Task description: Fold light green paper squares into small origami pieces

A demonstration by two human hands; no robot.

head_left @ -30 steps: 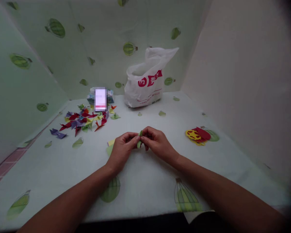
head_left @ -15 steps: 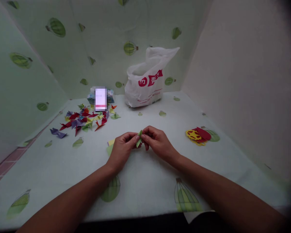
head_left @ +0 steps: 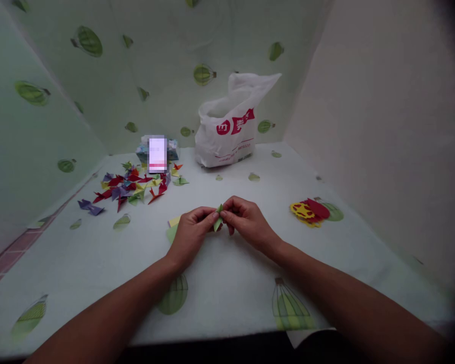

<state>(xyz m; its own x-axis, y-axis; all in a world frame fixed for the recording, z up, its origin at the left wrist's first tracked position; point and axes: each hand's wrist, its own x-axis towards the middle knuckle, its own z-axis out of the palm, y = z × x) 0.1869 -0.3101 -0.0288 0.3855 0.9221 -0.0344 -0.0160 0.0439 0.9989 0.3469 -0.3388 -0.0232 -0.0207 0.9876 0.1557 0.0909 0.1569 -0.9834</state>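
Mid-frame, I see the person's left hand [head_left: 191, 230] and right hand [head_left: 249, 222] pinching a small folded green paper [head_left: 219, 220] between them. Paper sheets [head_left: 171, 233] peek out beside the left hand. Red and yellow cut-outs [head_left: 307, 212] lie at centre right, colourful folded papers [head_left: 120, 193] cluster at centre left, and a white plastic bag [head_left: 225, 144] stands at upper centre

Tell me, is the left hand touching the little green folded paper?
Touching. The head view shows it: the left hand has its thumb lying right against the folded green paper, with no gap between them.
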